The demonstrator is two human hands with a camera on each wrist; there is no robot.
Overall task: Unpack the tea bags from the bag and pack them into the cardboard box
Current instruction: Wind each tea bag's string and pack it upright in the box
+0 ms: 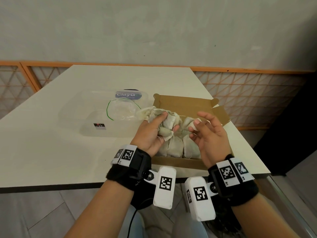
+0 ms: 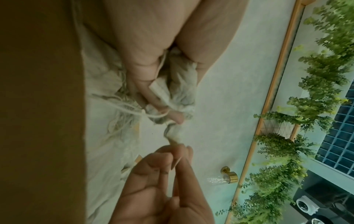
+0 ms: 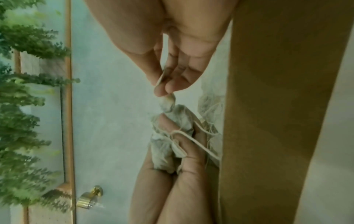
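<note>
An open cardboard box (image 1: 188, 102) stands on the table with several pale tea bags (image 1: 173, 148) lying in its near end. Above it my left hand (image 1: 169, 121) grips a crumpled bunch of tea bags (image 1: 153, 113) with strings dangling. My right hand (image 1: 193, 127) pinches the end of one tea bag between thumb and fingertips, right beside the bunch. The left wrist view shows the bunch (image 2: 182, 84) in my left hand (image 2: 168, 84), with the right hand (image 2: 178, 150) pinching below. In the right wrist view the pinched end (image 3: 168, 101) hangs under my right hand (image 3: 162, 92).
A clear plastic bag (image 1: 120, 111) with a green zip line lies open left of the box, on a clear plastic container (image 1: 96, 121) with a blue-labelled lid (image 1: 129, 95). The table's near edge (image 1: 51, 185) runs just below my wrists; its right edge is next to the box.
</note>
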